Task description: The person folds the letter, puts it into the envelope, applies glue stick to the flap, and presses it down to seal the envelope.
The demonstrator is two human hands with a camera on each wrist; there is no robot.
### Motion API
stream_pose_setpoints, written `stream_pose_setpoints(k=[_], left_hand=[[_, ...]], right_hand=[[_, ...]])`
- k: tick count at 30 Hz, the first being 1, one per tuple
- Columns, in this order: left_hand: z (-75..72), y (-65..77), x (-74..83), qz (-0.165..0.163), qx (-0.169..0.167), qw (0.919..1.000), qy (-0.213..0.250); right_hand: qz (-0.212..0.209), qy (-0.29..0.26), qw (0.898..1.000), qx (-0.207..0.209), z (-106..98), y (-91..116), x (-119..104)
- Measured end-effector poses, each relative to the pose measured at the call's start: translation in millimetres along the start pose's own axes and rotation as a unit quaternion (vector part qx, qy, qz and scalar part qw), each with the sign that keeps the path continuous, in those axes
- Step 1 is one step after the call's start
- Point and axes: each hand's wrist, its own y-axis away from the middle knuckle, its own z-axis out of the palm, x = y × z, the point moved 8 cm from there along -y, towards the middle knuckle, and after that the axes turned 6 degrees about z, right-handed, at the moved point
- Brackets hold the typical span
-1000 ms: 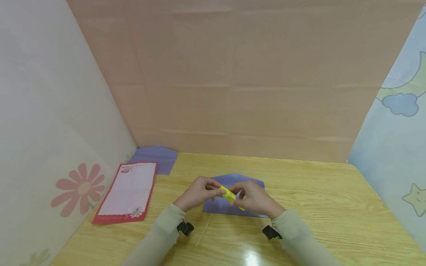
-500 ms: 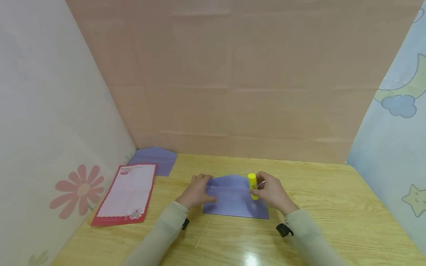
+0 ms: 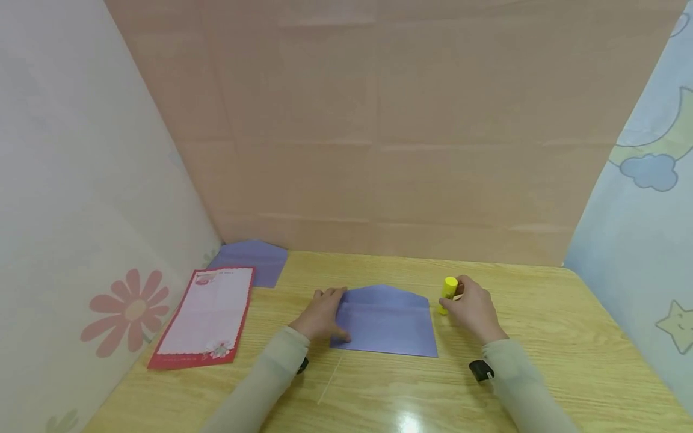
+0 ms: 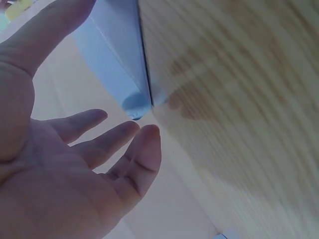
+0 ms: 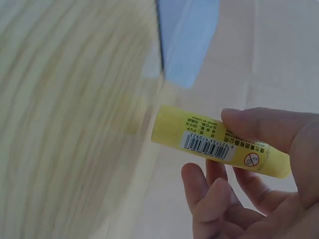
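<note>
A purple envelope (image 3: 384,328) lies on the table with its flap pointing away from me. My left hand (image 3: 320,316) is at its left edge, fingers spread and relaxed, with the thumb near the lower left corner. In the left wrist view that hand (image 4: 75,164) shows nothing in its palm. To the right of the envelope, my right hand (image 3: 473,310) pinches a yellow glue stick (image 3: 448,294) between thumb and fingers. The glue stick stands nearly upright. Its barcode label shows in the right wrist view, where the glue stick (image 5: 214,142) has its end close to the wood.
A red-bordered letter sheet (image 3: 208,313) lies at the left, partly over a second purple envelope (image 3: 260,261). A thin pale strip (image 3: 330,379) lies in front of the middle envelope. A pinkish-brown backdrop (image 3: 379,144) and patterned side walls enclose the wooden table (image 3: 568,337).
The glue stick was held by both hands over the envelope. My left hand let go and moved to the envelope's left edge; my right hand carried the glue stick rightward, off the envelope.
</note>
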Motion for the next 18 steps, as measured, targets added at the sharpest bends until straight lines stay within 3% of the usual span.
stream_pose_setpoints(k=[10, 18], left_hand=[[0.8, 3.0, 1.9, 0.0, -0.01, 0.9999, 0.01], [-2.8, 3.6, 6.1, 0.011, 0.004, 0.9999, -0.001]], right_hand=[[0.016, 0.013, 1.0, 0.012, -6.3, -6.1, 20.4], [0.04, 0.03, 0.999, -0.017, -6.3, -2.5, 20.6]])
